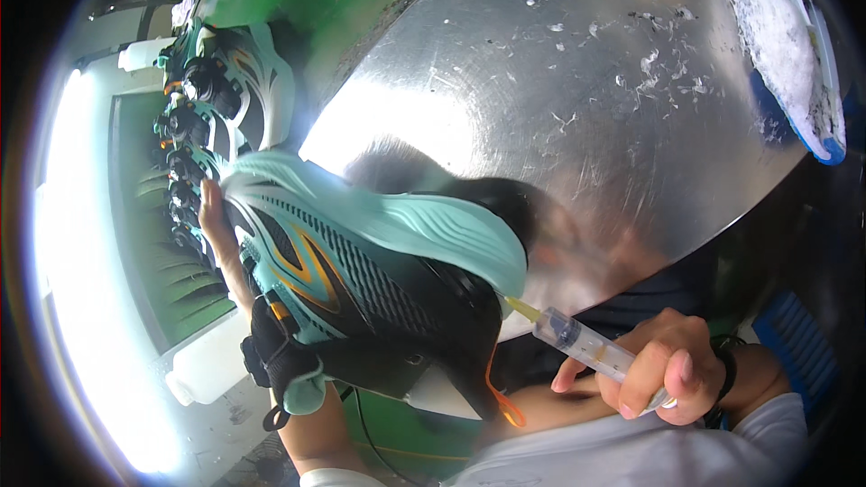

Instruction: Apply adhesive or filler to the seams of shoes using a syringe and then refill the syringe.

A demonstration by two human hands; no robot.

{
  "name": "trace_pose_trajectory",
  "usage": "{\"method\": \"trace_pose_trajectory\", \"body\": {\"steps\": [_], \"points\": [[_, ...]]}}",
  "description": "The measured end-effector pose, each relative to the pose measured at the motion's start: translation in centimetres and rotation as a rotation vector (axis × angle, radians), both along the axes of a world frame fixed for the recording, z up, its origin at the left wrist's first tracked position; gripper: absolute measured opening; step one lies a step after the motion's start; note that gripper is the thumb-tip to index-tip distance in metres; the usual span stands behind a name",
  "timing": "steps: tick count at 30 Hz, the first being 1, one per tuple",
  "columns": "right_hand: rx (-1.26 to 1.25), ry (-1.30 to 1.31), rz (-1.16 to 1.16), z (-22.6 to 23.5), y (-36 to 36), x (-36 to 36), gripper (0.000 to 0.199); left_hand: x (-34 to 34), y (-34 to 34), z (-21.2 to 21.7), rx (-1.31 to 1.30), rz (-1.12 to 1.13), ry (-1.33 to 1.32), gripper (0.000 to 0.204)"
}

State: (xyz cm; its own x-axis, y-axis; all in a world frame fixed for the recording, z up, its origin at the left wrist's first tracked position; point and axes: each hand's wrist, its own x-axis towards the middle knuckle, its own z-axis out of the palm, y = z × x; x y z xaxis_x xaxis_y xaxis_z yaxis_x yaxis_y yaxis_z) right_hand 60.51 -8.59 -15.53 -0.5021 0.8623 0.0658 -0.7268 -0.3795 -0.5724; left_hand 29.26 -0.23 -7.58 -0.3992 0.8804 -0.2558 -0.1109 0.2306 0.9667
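A black and mint-green sports shoe (361, 280) with orange trim is held up in front of me, tilted so that its mint sole (442, 221) faces up and away. My left hand (215, 221) grips it at its left end; most of those fingers are hidden behind the shoe. In my right hand (663, 368) is a clear plastic syringe (585, 344), its fingers closed around the barrel and plunger end. The syringe's yellow tip (521, 308) is at the sole edge by the heel, and seems to touch it. An orange pull loop (512, 410) hangs from the heel.
Behind the shoe lies a shiny metal tabletop (541, 81) with small white scraps. A blue-rimmed tray (828, 146) of white material is at far right. Similar shoes (262, 81) line the left side, near a white plastic bottle (207, 365). A blue slatted object (798, 343) sits right.
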Motion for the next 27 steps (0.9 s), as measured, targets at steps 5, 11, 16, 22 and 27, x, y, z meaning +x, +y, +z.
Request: {"method": "trace_pose_trajectory", "body": {"steps": [5, 11, 16, 22, 27], "points": [[-0.046, 0.077, -0.022, -0.4, 0.8, -1.1, 0.038, 1.7, -4.3, 0.2, -0.142, 0.113, -0.024, 0.057], [-0.003, 0.075, -0.037, -1.4, 1.3, -2.0, 0.026, -2.4, -4.6, -0.8, -0.292, 0.028, -0.22, 0.047], [0.27, -0.112, -0.15, -2.0, 1.0, -2.8, 0.012, -1.2, -12.2, 1.1, -0.344, 0.07, -0.169, 0.046], [0.411, -0.207, -0.196, -2.6, 1.1, -2.7, 0.008, -2.1, -12.5, -0.2, -0.383, 0.115, -0.134, 0.046], [0.399, -0.13, -0.173, -2.6, 0.8, -2.4, 0.007, -1.4, -16.1, 0.7, -0.381, 0.158, -0.114, 0.046]]}}
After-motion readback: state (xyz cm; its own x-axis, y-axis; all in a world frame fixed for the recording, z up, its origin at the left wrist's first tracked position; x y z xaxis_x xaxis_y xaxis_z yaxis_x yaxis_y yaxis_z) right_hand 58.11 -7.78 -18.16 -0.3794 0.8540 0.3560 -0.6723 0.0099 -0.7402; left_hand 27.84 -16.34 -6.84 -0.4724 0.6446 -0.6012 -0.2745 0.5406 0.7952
